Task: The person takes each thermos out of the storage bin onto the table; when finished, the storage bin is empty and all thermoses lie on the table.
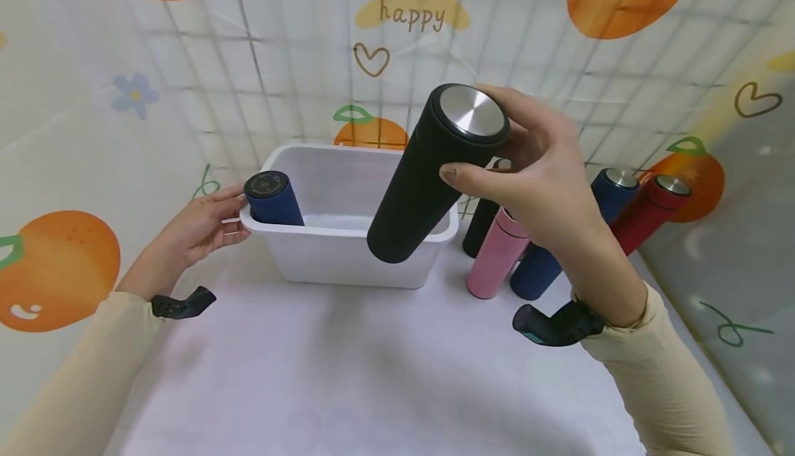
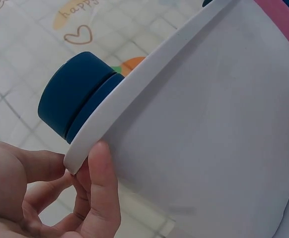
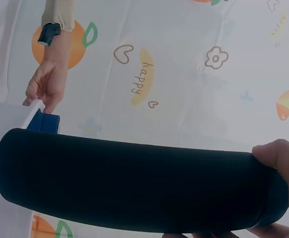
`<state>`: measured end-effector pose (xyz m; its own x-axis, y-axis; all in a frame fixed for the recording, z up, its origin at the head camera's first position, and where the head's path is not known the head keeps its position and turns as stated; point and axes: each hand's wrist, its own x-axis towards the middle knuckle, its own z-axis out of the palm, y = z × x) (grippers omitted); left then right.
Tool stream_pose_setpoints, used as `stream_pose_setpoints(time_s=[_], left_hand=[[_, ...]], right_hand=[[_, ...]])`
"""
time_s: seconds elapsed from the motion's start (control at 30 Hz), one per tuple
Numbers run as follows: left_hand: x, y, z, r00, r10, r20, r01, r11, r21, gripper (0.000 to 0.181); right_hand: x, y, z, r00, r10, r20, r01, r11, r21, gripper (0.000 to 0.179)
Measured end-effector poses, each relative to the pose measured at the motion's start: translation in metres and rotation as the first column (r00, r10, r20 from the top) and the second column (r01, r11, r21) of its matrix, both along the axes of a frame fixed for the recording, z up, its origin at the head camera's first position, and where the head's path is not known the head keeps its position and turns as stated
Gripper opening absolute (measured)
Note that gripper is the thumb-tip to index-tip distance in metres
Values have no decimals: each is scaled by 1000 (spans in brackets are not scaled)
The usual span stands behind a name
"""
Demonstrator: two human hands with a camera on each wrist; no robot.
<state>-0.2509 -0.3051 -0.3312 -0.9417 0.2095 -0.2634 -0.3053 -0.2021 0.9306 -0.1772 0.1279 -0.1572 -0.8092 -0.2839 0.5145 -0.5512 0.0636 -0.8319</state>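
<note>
My right hand (image 1: 540, 159) grips a black thermos bottle (image 1: 413, 180) near its silver-topped lid. The bottle is tilted, its base in front of the white plastic bin's near rim in the head view. In the right wrist view the black bottle (image 3: 134, 183) lies across the picture, with the thumb on its lid end. My left hand (image 1: 201, 225) holds the left rim of the white bin (image 1: 354, 256), thumb and fingers pinching the rim's edge in the left wrist view (image 2: 97, 188). Inside the bin's left end stands a blue thermos (image 1: 273, 201), its lid above the rim.
Right of the bin stand a pink bottle (image 1: 493, 256), blue bottles (image 1: 534, 273), a red bottle (image 1: 649, 211) and another black bottle (image 1: 478, 228), partly behind my right hand. A wire grid (image 1: 261, 63) under a printed sheet rises behind the bin. The white table (image 1: 348, 373) lies in front.
</note>
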Motion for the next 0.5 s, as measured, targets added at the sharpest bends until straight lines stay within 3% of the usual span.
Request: stream_pose_setpoints(time_s=[0.17, 0.5], left_hand=[[1, -3, 0, 1000, 7, 11, -7, 1000, 13, 71], [2, -2, -1, 1000, 7, 3, -7, 1000, 2, 70]], right_hand=[[8, 4, -6, 996, 86, -11, -86, 994, -61, 58], [33, 16, -19, 998, 56, 6, -56, 998, -23, 64]])
